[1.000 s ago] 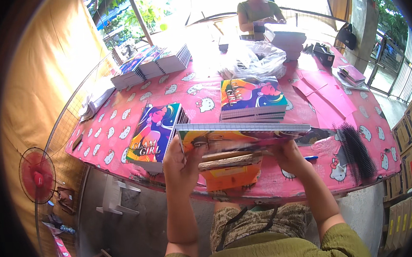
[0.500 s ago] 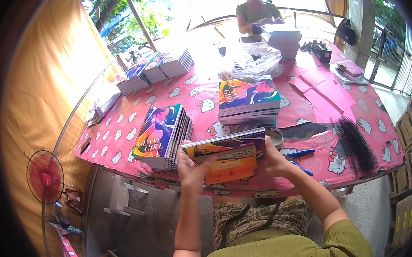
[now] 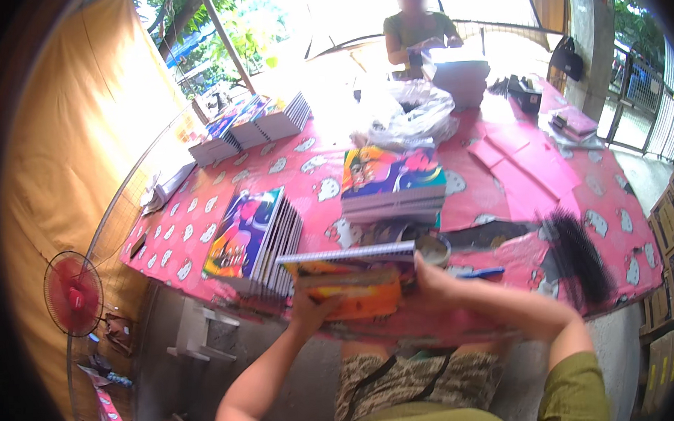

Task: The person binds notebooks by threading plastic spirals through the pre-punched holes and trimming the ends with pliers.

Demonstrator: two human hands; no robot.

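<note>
A spiral-bound notebook (image 3: 367, 290) with a colourful orange and purple cover is tilted up at the table's front edge, its white page edge uppermost. My left hand (image 3: 311, 309) grips its lower left part, thumb across the cover. At its right end my right hand (image 3: 434, 281) is closed around the edge, with some fingers hidden behind. Just left of it stands a stack of similar notebooks (image 3: 251, 233), their coils facing right. Another notebook stack (image 3: 392, 182) sits beyond the held one. Near my right hand are a round tape roll (image 3: 433, 248) and a blue-handled tool (image 3: 481, 273), partly covered.
Black plastic coils (image 3: 580, 264) lie at the right of the pink patterned table (image 3: 320, 158). Pink sheets (image 3: 527, 168), a clear plastic bag (image 3: 411, 109) and more notebooks (image 3: 254, 127) are farther back. Another person (image 3: 420, 37) works across the table. A fan (image 3: 74, 293) stands left.
The notebook has come lower and slightly left with both hands on it. My left hand has settled on the cover, and my right elbow has swung outward. The view has shifted a little.
</note>
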